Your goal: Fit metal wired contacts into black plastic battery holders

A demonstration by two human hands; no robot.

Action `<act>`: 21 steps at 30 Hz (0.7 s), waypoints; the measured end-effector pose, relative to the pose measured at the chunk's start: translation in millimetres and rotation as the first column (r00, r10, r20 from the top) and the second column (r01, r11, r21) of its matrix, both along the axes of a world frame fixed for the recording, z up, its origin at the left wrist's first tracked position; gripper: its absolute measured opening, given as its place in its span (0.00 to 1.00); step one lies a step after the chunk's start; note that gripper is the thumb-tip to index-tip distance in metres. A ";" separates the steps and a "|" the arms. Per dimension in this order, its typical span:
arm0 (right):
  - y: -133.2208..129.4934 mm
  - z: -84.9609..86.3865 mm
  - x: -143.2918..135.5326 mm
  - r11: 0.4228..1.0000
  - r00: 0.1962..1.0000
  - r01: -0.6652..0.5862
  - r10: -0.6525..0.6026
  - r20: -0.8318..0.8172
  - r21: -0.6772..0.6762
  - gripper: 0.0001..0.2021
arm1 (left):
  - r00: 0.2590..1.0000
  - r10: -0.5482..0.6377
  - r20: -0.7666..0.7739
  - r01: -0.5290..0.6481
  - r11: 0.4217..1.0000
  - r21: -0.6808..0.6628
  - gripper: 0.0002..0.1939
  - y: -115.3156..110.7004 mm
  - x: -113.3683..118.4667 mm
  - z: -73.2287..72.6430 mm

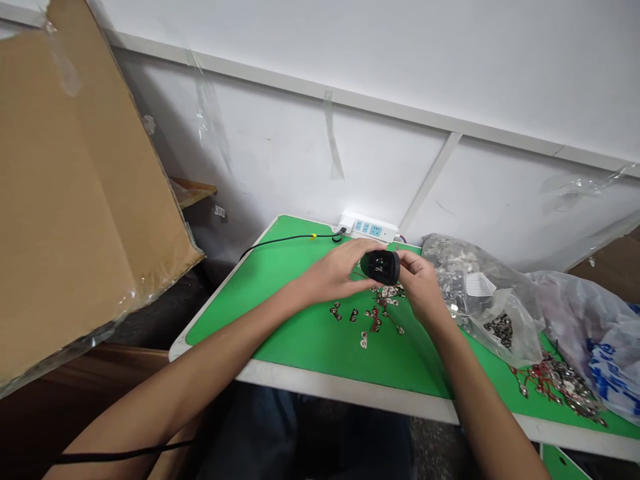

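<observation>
Above the middle of the green table top (pixel 220 320), the black hollow part (pixel 383 268) is between the two hands, its hollow end facing the person. From nine o'clock the left hand (pixel 333 270) holds it in a wide curve, fingers over the top and thumb below; from three o'clock the right hand (pixel 420 283) pinches its rim in a narrow grip. Should either hold loosen, the smooth-looking part could slip and land among the loose metal contacts (pixel 377 315) towards six o'clock, scattering them; their red wires, lying crossed, might tangle if brushed. Something glints inside the part, too small to identify, and a tilt could spill it if it is loose. At three o'clock a large clear bag (pixel 445 257) holds greyish pieces; at four, a smaller clear bag (pixel 523 340) contains little dark metal pieces. Beyond it, a white bag with blue print (pixel 570 300) hides its contents. A nudge from the right forearm could tip the smaller one.
</observation>
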State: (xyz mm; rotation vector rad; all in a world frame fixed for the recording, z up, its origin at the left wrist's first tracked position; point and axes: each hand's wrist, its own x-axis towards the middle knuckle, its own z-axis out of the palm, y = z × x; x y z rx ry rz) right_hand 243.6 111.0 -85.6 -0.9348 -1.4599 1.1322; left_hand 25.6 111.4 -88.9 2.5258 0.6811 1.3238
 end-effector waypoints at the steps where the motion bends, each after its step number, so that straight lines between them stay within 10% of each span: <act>1: -0.1 0.1 -0.3 1.000 1.000 -0.013 0.013 -0.003 -0.018 0.19 | 1.000 0.004 0.002 -0.004 1.000 -0.004 0.29 0.4 0.4 -1.7; 15: -1.4 -2.7 -6.1 0.996 0.998 -0.036 0.033 -0.047 -0.084 0.21 | 0.997 0.037 0.066 -0.037 0.999 0.001 0.30 1.6 3.5 -14.4; 21: 2.5 -3.4 2.3 0.960 0.956 0.177 -0.220 0.194 0.218 0.24 | 0.986 0.042 0.162 -0.037 0.999 -0.034 0.33 2.4 10.1 -20.8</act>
